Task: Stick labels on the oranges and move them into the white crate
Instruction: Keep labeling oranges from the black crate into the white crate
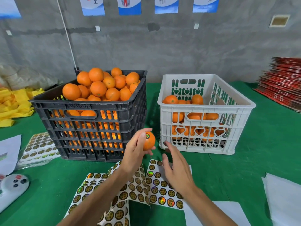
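Orange fruit (pixel 149 141) w/ label (pixel 147 136) already on, held by left hand (pixel 136 148), fingers curled round it, just left of white crate (pixel 205 139) front corner. Right hand (pixel 176 168) empty, fingers loose & spread, near crate front, above sticker sheets (pixel 130 188). Orange looks firm, round, fairly light, rind smooth so could roll; best cup round its middle, not over the label.

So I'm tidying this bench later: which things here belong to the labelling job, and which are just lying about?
Part of the job:
- orange held in the left hand, label already on it
- right hand, open
- label sheets
- black crate of oranges
- white crate

Lying about:
- yellow bags
- red stack
- white remote
- white paper
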